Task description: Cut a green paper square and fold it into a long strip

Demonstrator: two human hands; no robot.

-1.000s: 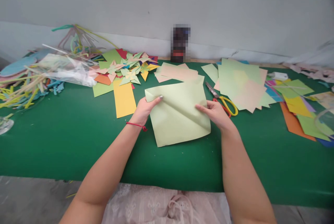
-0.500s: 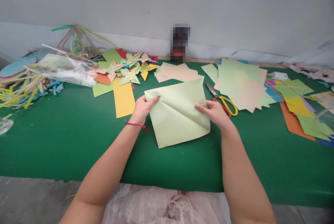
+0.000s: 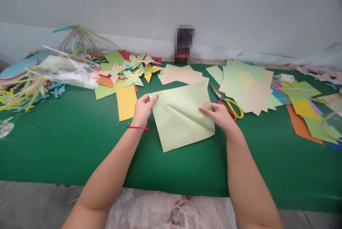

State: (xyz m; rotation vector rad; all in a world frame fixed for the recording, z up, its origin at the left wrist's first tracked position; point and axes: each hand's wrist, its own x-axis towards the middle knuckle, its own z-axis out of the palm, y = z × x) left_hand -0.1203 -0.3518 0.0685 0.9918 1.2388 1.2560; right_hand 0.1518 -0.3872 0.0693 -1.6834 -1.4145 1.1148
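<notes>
A pale green sheet of paper (image 3: 184, 118) is held up above the green table (image 3: 80, 143), with a slanting ridge across its middle. My left hand (image 3: 144, 109) pinches its upper left corner, thumb on the front and fingers behind. My right hand (image 3: 217, 114) grips its right edge the same way, the fingers partly hidden by the sheet. Just beyond my right hand lies a pair of scissors (image 3: 227, 104) with red and yellow handles. A yellow sheet (image 3: 125, 102) lies close to my left hand.
Folded paper stars (image 3: 133, 76) are heaped at the back left, beside fuzzy craft stems (image 3: 29, 83) and a clear plastic bag (image 3: 74, 74). Pale paper sheets (image 3: 243, 83) overlap behind the scissors. Coloured sheets (image 3: 307, 111) lie far right. A blurred dark object (image 3: 184, 45) stands against the wall.
My left hand has slid slightly left, outward to the very corner of the pale green sheet. My right hand has hardly moved and keeps its grip.
</notes>
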